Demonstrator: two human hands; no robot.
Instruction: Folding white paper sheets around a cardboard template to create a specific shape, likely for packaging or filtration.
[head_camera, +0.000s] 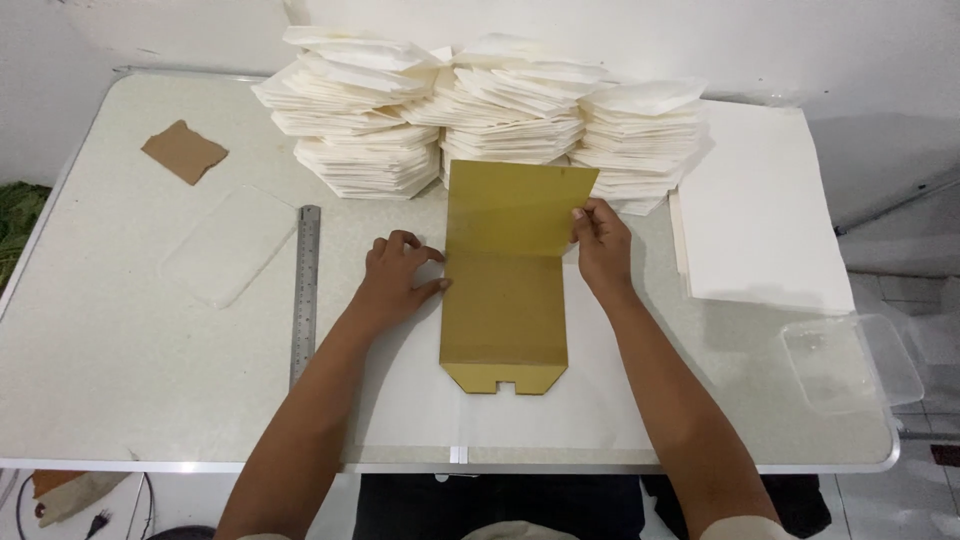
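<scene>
A gold card template is lain on a white sheet at the bench middle, its upper half folded up. Its right edge is pinched by the right hand; the left hand, fingers loosely curled, is pressed against its left edge, apparently at the crease. Stacks of folded white paper are piled just behind, a steel ruler well left.

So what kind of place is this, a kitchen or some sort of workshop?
Most likely a small paper-craft or packaging workbench, not a kitchen. Stacks of folded white paper pieces line the back of the table, a steel ruler lies to the left, and both hands fold a gold card template.
</scene>
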